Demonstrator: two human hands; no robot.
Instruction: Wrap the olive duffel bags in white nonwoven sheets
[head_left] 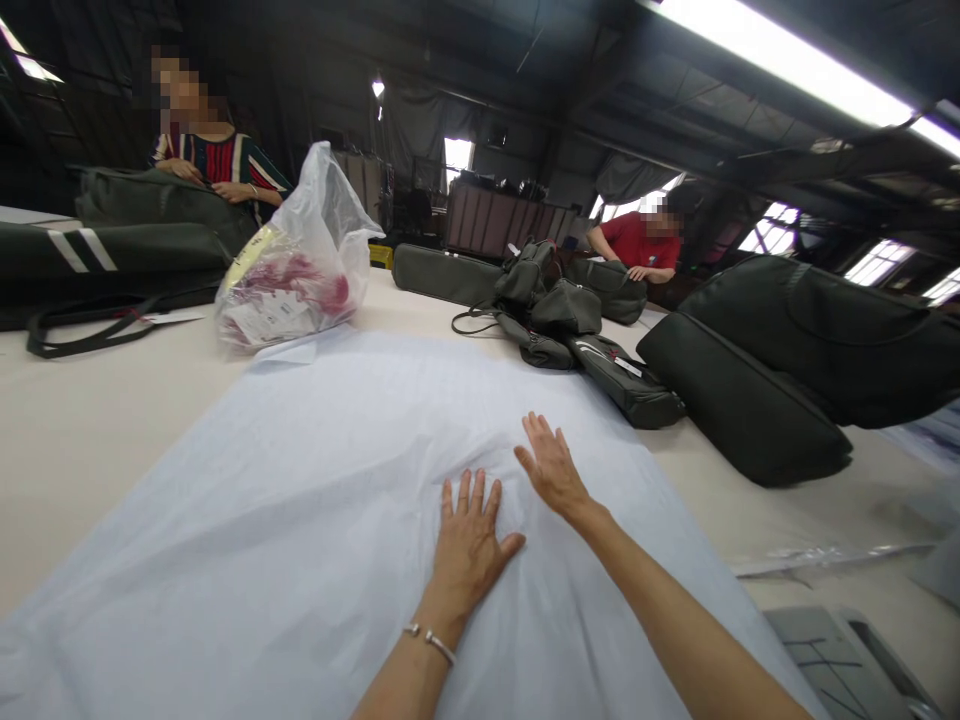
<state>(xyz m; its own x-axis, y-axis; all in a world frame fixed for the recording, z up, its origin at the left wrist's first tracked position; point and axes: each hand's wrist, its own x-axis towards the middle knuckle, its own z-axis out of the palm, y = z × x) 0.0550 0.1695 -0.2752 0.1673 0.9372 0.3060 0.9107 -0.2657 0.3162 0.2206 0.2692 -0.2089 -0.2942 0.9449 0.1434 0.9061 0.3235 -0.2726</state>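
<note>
"What's under those hands?"

"A pale sheet [330, 560], spread over the table [142, 420], with creases running through it."

"And how do they lie?"

"The left hand [471, 545], a bracelet [439, 647] at its wrist, rests palm down on it with the fingers fanned out. The right hand [553, 468] is just beyond, to the right, fingers straight and thumb apart; I can't tell whether its palm touches the sheet."

"Anything around it?"

"A clear plastic bag [296, 275] with something reddish inside stands by the far left corner. Dark bags [568, 308] cluster near the far right edge, one with a white tag [628, 367]. Farther back, a person in red [634, 243] has a hand on another."
</note>
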